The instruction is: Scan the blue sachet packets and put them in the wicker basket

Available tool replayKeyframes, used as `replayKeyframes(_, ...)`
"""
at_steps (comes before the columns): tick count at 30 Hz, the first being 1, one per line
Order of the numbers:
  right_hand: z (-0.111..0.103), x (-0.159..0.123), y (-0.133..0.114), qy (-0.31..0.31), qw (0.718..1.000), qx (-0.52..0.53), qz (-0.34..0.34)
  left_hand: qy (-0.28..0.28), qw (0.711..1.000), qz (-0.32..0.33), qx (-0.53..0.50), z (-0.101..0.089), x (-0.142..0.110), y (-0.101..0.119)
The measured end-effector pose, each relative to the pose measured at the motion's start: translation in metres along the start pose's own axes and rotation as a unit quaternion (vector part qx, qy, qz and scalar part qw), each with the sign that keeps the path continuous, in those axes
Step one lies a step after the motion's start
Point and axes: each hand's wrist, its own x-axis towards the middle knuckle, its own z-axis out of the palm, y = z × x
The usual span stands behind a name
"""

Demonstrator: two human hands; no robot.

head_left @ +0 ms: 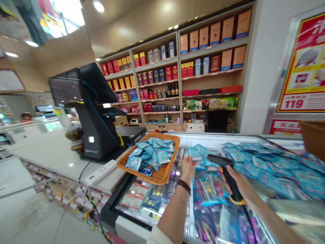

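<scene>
My right hand [232, 178] is wrapped round the handle of a black barcode scanner [220, 160], whose head points left. With its fingers closed at the edge of a small light-blue packet [194, 154], my left hand [188, 166] is just left of the scanner head. A beaded bracelet and a thin bangle circle the left wrist. Left of that hand, a woven orange-brown basket [162, 177] holds a heap of similar blue packets [152, 152]. More blue packets [266, 166] lie piled on the glass counter top to the right of the scanner.
Under the glass are goods in a display freezer or case [157, 200]; I cannot tell which. A black checkout terminal [95, 115] stands left of the basket, beside a white power strip [101, 172] with cables. Shelves [162, 76] of boxes and bottles line the back wall.
</scene>
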Motion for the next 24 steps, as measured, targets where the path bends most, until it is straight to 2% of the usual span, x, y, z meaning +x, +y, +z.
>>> replayKeyframes(3, 0.0, 0.008, 0.003, -0.009, 1.0, 0.015, 0.016, -0.003, 1.0, 0.024, 0.007, -0.006, 0.012, 0.022)
replayKeyframes(7, 0.003, 0.016, 0.005, -0.001, 0.999, 0.036, 0.004, 0.022, 0.999, 0.039, 0.011, -0.021, 0.027, 0.074)
replayKeyframes(10, 0.001, 0.021, 0.006, -0.011, 0.999, 0.044, 0.006, 0.064, 0.996, 0.056, 0.007, -0.041, 0.035, 0.117)
replayKeyframes(11, -0.001, 0.022, 0.007, -0.01, 0.999, 0.048, 0.009, 0.096, 0.994, 0.055, 0.01, -0.049, 0.037, 0.129)
replayKeyframes(12, -0.002, 0.022, 0.008, -0.01, 0.999, 0.05, 0.016, 0.128, 0.99, 0.051, 0.01, -0.057, 0.038, 0.141)
replayKeyframes(15, -0.005, 0.022, 0.011, -0.009, 0.997, 0.065, 0.028, 0.167, 0.985, 0.049, -0.005, -0.079, 0.037, 0.165)
replayKeyframes(19, -0.001, 0.019, 0.013, 0.023, 0.997, 0.077, -0.002, 0.174, 0.981, 0.072, -0.049, -0.091, 0.03, 0.175)
replayKeyframes(22, -0.001, 0.014, 0.008, 0.029, 0.997, 0.069, -0.023, 0.148, 0.982, 0.111, -0.048, -0.08, 0.026, 0.165)
replayKeyframes(24, -0.006, 0.01, 0.003, 0.017, 0.998, 0.062, -0.025, 0.108, 0.987, 0.113, -0.027, -0.065, 0.026, 0.147)
